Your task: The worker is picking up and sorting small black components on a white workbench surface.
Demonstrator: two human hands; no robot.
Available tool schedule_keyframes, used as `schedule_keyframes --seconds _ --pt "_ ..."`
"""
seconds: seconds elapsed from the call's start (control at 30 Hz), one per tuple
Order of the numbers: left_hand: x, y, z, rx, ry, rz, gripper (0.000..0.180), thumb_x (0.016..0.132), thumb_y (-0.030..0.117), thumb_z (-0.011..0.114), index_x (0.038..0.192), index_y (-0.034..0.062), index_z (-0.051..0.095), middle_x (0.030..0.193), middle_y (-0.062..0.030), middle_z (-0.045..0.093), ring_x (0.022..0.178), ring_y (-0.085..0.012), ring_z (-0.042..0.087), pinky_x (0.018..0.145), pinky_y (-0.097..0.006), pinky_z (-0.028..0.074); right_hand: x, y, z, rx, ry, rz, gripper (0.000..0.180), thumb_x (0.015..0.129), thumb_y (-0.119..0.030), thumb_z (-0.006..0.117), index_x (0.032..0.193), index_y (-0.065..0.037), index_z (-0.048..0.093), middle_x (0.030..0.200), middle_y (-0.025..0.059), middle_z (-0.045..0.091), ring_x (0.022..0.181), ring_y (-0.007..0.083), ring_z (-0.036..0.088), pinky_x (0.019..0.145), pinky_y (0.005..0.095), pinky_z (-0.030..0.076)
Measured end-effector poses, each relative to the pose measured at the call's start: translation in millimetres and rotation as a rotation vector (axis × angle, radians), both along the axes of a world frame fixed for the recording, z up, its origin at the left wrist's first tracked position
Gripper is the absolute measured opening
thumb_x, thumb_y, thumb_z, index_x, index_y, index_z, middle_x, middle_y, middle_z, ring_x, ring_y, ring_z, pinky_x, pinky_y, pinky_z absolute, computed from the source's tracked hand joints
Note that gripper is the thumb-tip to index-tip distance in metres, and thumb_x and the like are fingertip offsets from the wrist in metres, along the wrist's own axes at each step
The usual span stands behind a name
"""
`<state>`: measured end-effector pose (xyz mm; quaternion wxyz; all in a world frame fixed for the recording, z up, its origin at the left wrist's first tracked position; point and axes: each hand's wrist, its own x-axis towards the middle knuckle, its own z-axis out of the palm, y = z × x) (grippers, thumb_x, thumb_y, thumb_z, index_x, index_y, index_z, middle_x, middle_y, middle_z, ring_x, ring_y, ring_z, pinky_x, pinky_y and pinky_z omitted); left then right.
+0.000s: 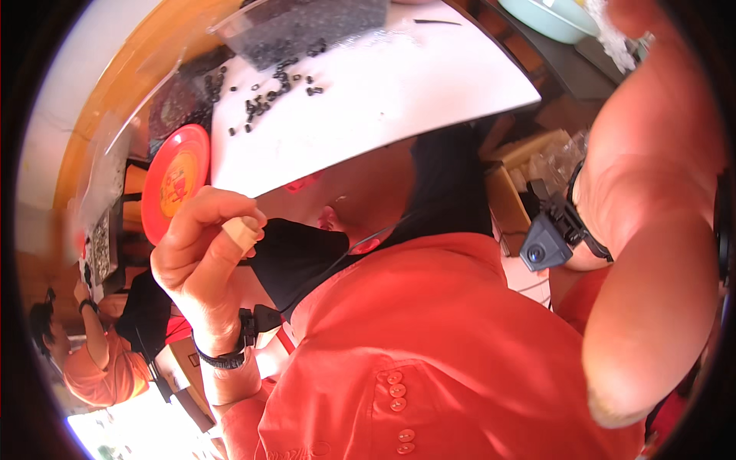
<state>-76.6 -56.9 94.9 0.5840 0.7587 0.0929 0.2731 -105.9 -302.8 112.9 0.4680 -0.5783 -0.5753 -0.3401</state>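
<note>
My left hand (201, 257) is raised beside the near left edge of a white board (383, 115), a band of beige tape round one finger or thumb. Its fingers are curled into a pinch, and anything between them is too small or hidden to make out. My right arm reaches to the upper right. Only part of my right hand (630, 17) shows there, near crumpled white plastic (611, 38) and a pale blue bowl (553, 19); its fingers cannot be read. Small black ring-like pieces (264, 100) lie scattered over the board's left part.
A clear plastic tub (307, 34) of dark pieces stands at the board's far side. Left of the board is a red plate (176, 180) with a yellow middle. A cardboard box (502, 180) with clear bags sits at the right. Another person (100, 356) works at far left.
</note>
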Motion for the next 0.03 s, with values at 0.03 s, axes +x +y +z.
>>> schedule_keyframes --seconds 0.03 --pt "-0.1 -1.9 -2.3 0.014 0.001 -0.007 0.010 0.081 -0.007 0.062 0.091 -0.0062 0.067 0.082 -0.0104 0.067 0.068 -0.0106 0.058 0.061 -0.020 0.043 -56.2 -50.1 -34.5 0.000 -0.001 -0.020 0.072 0.079 -0.035 0.084 0.131 0.004 0.055 0.093 0.0063 0.065 0.086 0.0118 0.061 0.075 0.0225 0.044"
